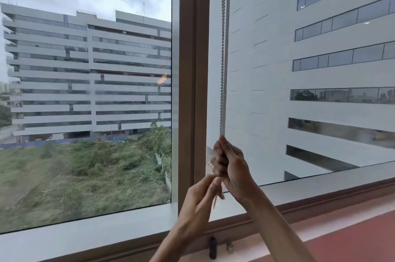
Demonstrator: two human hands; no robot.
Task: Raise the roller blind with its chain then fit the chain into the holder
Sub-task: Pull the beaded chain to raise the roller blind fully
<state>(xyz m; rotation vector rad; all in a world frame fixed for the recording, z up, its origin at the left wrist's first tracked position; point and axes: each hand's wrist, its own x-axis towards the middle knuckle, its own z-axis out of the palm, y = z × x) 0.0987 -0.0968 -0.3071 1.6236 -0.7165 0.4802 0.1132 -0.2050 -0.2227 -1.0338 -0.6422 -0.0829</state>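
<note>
my right hand (pixel 229 165) grips the bead chain (pixel 223 58) just right of the window mullion (pixel 193 90); my left hand (pixel 199 199) pinches its loose tail below. it looks light, limp and slippery, so i'd hold low. the holder (pixel 229 245) sits at the mullion's foot.

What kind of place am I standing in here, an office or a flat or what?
Probably an upper-floor room in an office or commercial block, though a flat can't be ruled out. Large fixed panes in a brown window frame look out on multi-storey office buildings, and a bead chain for a roller blind hangs there.
</note>
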